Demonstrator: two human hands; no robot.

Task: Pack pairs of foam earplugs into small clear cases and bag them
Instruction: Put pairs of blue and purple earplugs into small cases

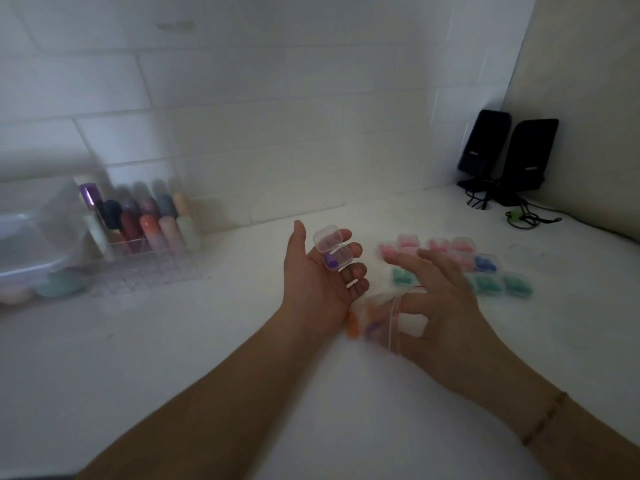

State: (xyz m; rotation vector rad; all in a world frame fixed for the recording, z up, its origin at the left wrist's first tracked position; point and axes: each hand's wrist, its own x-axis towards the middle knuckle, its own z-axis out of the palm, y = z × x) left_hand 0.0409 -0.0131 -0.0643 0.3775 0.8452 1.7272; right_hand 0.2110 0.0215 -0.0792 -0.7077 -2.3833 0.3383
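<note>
My left hand (318, 271) is palm up and cradles a small clear case (333, 251) on its curled fingers. The case's lid is open and a purple earplug (331, 262) lies in its lower half. My right hand (440, 306), blurred, hovers just to the right with its long fingers spread. A clear bag (372, 315) hangs from it, the bag's pinkish rim hooked over the thumb. Orange and purple pieces show through the bag. Behind my right hand lie several filled cases: pink ones (438, 245), a blue one (485, 264) and teal ones (488, 284).
A clear organiser (152, 237) with several coloured tubes stands at the left by the tiled wall, next to a lidded plastic box (31, 258). Two black speakers (509, 157) with cables (519, 218) sit in the back right corner. The tabletop (173, 341) is white.
</note>
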